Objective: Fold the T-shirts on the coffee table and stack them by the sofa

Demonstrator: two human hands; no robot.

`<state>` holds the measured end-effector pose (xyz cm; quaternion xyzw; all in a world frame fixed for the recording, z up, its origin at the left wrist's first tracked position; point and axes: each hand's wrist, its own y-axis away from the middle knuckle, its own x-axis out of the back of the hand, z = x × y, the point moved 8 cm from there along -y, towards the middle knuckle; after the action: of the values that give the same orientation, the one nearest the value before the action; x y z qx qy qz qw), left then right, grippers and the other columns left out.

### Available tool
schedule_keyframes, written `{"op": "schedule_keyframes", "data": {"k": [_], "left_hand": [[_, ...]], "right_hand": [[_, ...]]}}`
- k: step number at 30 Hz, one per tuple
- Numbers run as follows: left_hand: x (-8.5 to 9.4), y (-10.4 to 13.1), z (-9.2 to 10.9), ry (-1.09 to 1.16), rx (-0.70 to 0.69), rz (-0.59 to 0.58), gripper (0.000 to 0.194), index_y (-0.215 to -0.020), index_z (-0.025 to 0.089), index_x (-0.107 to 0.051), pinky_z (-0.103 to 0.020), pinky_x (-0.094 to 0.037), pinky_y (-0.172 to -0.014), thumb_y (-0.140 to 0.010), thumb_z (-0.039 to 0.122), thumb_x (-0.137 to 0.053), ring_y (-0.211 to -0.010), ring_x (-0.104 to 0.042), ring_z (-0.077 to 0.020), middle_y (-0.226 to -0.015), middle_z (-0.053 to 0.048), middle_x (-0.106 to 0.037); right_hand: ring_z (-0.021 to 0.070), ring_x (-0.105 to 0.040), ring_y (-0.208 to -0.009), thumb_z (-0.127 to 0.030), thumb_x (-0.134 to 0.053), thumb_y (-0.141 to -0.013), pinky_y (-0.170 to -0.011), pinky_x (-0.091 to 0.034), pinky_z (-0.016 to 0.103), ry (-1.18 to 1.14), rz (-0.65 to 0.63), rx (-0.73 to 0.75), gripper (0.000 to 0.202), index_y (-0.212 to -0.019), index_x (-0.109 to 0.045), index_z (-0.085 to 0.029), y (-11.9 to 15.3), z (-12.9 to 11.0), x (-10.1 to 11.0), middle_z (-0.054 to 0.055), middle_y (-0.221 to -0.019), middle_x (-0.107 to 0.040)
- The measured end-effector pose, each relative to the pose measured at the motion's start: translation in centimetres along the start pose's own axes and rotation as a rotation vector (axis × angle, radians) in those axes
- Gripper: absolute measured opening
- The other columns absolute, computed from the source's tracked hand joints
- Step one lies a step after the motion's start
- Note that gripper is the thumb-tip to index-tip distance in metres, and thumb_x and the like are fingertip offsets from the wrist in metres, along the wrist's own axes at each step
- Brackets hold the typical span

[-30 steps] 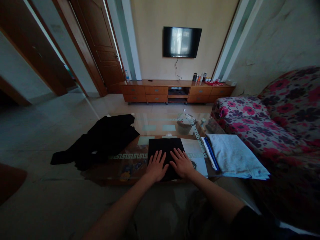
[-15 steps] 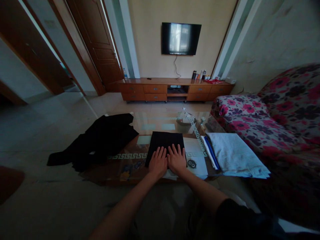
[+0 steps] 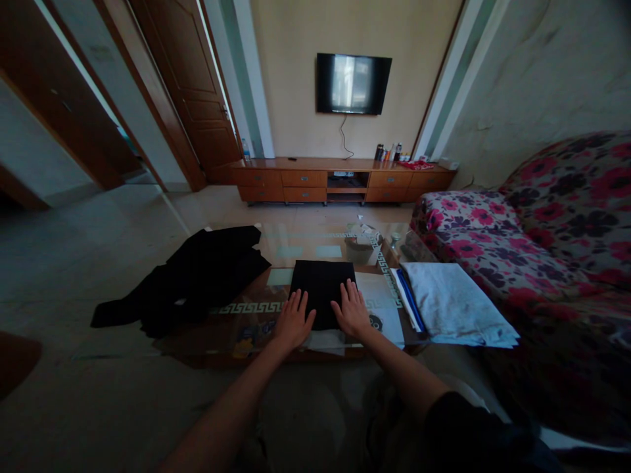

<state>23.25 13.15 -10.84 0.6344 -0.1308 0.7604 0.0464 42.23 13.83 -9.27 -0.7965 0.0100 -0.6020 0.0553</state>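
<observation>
A black cloth folded into a rectangle (image 3: 323,282) lies flat on the glass coffee table (image 3: 236,335). My left hand (image 3: 294,320) rests at its left edge, fingers spread and holding nothing. At its right edge is my right hand (image 3: 353,310), also with fingers apart and nothing held. A crumpled black garment (image 3: 197,272) spreads over the left part of the table. To the right, a light grey-blue folded cloth (image 3: 456,305) lies beside a blue and white folded piece (image 3: 410,299).
Across the room a low wooden cabinet (image 3: 305,179) carries bottles, below a wall television (image 3: 353,84). A floral sofa (image 3: 537,243) stands at the right. Through the glass a bin (image 3: 359,249) shows beyond the black cloth.
My hands have moved apart, from the middle of the folded black cloth out to its left and right edges. The view has shifted slightly.
</observation>
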Motion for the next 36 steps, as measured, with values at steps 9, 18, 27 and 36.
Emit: {"op": "schedule_keyframes", "data": {"k": [9, 18, 27, 36], "left_hand": [[2.9, 3.3, 4.9, 0.029, -0.21, -0.094, 0.072, -0.161, 0.021, -0.031, -0.047, -0.029, -0.123, -0.095, 0.039, -0.053, -0.156, -0.024, -0.0319, -0.17, -0.011, -0.024], [4.0, 3.6, 8.0, 0.029, -0.252, -0.105, 0.071, -0.158, 0.023, -0.034, -0.042, -0.05, -0.101, -0.092, 0.033, -0.06, -0.13, -0.054, -0.0306, -0.153, -0.014, -0.049], [6.5, 2.6, 7.5, -0.014, -0.169, 0.049, 0.043, -0.142, 0.014, -0.053, -0.035, -0.054, -0.088, -0.1, 0.024, -0.046, -0.108, -0.063, -0.0266, -0.117, -0.013, -0.068], [6.1, 2.2, 7.7, 0.073, -0.175, 0.064, 0.046, -0.148, 0.015, -0.048, -0.032, -0.054, -0.086, -0.103, 0.021, -0.043, -0.107, -0.067, -0.0235, -0.117, -0.012, -0.07]], "right_hand": [[0.0387, -0.059, -0.125, -0.033, -0.062, -0.088, -0.1, -0.048, 0.044, -0.122, -0.062, -0.322, 0.065, -0.141, -0.047, 0.002, -0.3, 4.2, 2.2, 0.032, -0.136, -0.055], [0.0107, -0.042, -0.043, -0.048, -0.074, -0.083, -0.044, -0.033, 0.024, -1.029, -0.533, -0.603, 0.032, -0.083, -0.057, -0.02, 1.7, 4.6, -0.5, -0.005, -0.052, -0.05], [0.019, -0.066, -0.073, -0.04, -0.065, -0.088, -0.073, -0.059, 0.039, -1.651, -0.457, -0.67, 0.023, -0.102, -0.062, -0.021, 1.9, 1.0, 1.6, 0.001, -0.083, -0.069], [0.0189, -0.07, -0.089, -0.035, -0.08, -0.08, -0.074, -0.058, 0.029, -2.054, -0.165, -0.69, 0.032, -0.108, -0.068, -0.025, 3.5, -1.8, 0.9, 0.002, -0.105, -0.076]]}}
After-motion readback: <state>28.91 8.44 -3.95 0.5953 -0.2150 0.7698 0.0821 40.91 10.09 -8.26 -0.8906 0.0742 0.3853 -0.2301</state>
